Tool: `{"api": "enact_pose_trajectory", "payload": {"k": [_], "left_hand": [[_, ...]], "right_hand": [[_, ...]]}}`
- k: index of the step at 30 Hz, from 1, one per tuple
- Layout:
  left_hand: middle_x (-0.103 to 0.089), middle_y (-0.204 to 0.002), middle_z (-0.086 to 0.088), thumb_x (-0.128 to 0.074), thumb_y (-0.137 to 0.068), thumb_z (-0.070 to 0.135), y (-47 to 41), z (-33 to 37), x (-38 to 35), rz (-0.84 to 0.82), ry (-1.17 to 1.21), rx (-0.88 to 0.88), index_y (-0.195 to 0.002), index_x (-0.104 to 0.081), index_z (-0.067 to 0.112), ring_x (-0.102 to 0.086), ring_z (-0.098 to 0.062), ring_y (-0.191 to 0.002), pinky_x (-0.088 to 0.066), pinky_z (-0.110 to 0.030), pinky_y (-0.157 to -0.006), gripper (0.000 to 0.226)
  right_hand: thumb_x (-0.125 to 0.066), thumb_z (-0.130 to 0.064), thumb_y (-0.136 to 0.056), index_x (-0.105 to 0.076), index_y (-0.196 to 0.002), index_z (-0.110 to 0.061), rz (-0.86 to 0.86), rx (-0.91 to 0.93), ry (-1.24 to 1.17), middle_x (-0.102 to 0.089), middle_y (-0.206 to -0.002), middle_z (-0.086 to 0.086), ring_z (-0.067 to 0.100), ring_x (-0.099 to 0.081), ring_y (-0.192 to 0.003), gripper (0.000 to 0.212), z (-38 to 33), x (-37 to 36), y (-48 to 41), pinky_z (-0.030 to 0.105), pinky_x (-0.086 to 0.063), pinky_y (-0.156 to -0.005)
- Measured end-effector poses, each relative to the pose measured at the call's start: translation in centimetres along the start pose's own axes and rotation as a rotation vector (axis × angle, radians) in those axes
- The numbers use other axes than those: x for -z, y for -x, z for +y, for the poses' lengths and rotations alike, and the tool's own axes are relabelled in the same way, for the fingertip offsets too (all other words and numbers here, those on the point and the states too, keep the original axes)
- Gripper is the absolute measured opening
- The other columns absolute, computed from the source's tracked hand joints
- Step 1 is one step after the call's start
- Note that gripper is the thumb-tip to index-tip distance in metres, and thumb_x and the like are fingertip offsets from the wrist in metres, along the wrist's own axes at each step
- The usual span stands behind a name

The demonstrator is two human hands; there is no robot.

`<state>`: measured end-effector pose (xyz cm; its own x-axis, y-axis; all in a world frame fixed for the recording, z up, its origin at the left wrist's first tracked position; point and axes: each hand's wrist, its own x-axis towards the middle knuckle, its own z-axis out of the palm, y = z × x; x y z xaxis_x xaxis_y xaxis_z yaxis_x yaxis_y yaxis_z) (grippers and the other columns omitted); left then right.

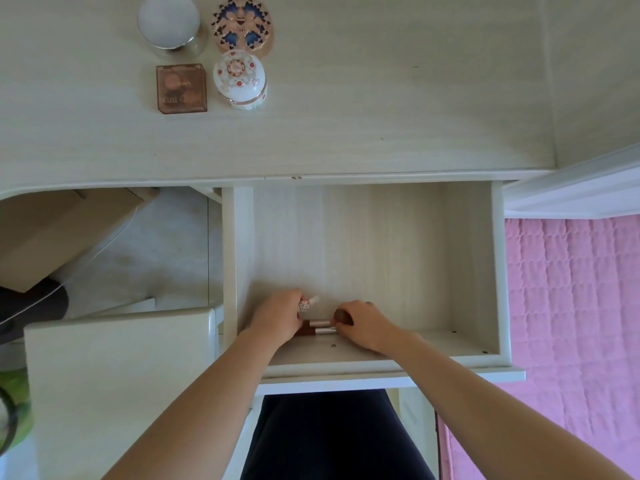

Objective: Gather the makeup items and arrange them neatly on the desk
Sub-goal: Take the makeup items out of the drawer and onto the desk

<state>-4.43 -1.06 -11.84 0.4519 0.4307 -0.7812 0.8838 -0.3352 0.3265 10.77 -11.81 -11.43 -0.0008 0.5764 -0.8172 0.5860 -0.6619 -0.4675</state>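
View from above into an open pale wooden drawer (498, 271), where a person's two bare hands work close to its front wall. The left hand (277, 315) has its fingers curled round a small pink-and-white patterned tube (309, 304), whose tip pokes out beyond the knuckles. The right hand (367, 327) curls over a dark brown rounded item (343, 317), only part of which shows. Between the two hands, on the drawer floor, lie slim brown sticks with silver metal collars (318, 327), side by side, their ends hidden under the hands. Far beyond the hands and to their left, on the pale wooden desk top (346, 116), four things stand in a tight square: a round clear jar with a white lid (168, 24), an ornate blue-and-pink patterned oval case (242, 24), a square translucent brown palette (181, 88) and a white porcelain egg-shaped box with red flowers (240, 81). To the right of the right arm lies a pink quilted cover (571, 306)
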Motion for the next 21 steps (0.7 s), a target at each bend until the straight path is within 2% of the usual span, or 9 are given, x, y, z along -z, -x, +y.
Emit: {"api": "enact_pose_trajectory", "payload": {"k": [2,5,10,13,17,21], "left_hand": [[-0.063,-0.096,-0.005,-0.069,-0.082,0.014,-0.2,-0.1,-0.2,-0.027,0.029,0.027,-0.1,-0.059,0.015,-0.061,-0.024,-0.087,-0.052,-0.037,-0.073,0.022],[-0.063,-0.098,-0.005,-0.069,-0.082,0.015,-0.4,-0.1,-0.4,-0.038,-0.017,0.038,-0.1,-0.059,0.015,-0.061,-0.023,-0.088,-0.048,-0.032,-0.068,0.021],[-0.065,-0.102,-0.005,-0.062,-0.088,0.015,-0.6,-0.1,-0.6,-0.034,-0.135,0.021,-0.105,-0.062,0.016,-0.061,-0.025,-0.093,-0.048,-0.033,-0.071,0.017],[-0.065,-0.098,-0.005,-0.058,-0.089,0.013,-0.5,-0.1,-0.5,0.006,-0.159,0.013,-0.099,-0.064,0.018,-0.061,-0.025,-0.09,-0.047,-0.032,-0.068,0.012],[-0.061,-0.096,-0.003,-0.055,-0.09,0.01,-0.7,-0.3,0.0,0.118,-0.195,-0.016,-0.093,-0.062,0.018,-0.06,-0.023,-0.084,-0.04,-0.031,-0.061,0.011],[-0.058,-0.098,-0.002,-0.062,-0.087,0.015,-1.0,-0.4,0.3,0.085,-0.148,-0.032,-0.097,-0.063,0.019,-0.06,-0.024,-0.087,-0.042,-0.032,-0.063,0.011]], "right_hand": [[-0.051,-0.024,-0.095,-0.063,-0.109,-0.01,0.0,0.011,0.029,-0.064,-0.109,0.011,0.028,-0.056,-0.102,0.023,0.0,-0.3,-0.2,0.03,-0.04,-0.089],[-0.052,-0.026,-0.094,-0.062,-0.104,-0.012,0.001,0.022,0.051,-0.063,-0.105,0.009,0.027,-0.057,-0.097,0.02,0.1,-0.6,-0.4,0.031,-0.043,-0.084],[-0.054,-0.028,-0.093,-0.06,-0.093,-0.015,-0.013,0.059,0.089,-0.062,-0.1,0.007,0.025,-0.057,-0.091,0.014,-0.2,-0.9,-0.4,0.036,-0.048,-0.082],[-0.053,-0.025,-0.092,-0.056,-0.085,-0.019,0.009,0.081,0.139,-0.059,-0.098,0.007,0.025,-0.057,-0.089,0.009,-1.0,-1.0,-0.6,0.036,-0.049,-0.079],[-0.051,-0.019,-0.091,-0.062,-0.095,-0.019,0.038,0.064,0.189,-0.061,-0.104,0.006,0.027,-0.059,-0.095,0.012,-1.9,-1.3,-0.8,0.036,-0.05,-0.078],[-0.048,-0.016,-0.091,-0.063,-0.099,-0.019,0.017,0.011,0.221,-0.063,-0.105,0.008,0.029,-0.06,-0.094,0.017,-2.5,-1.5,-1.1,0.037,-0.051,-0.078]]}}
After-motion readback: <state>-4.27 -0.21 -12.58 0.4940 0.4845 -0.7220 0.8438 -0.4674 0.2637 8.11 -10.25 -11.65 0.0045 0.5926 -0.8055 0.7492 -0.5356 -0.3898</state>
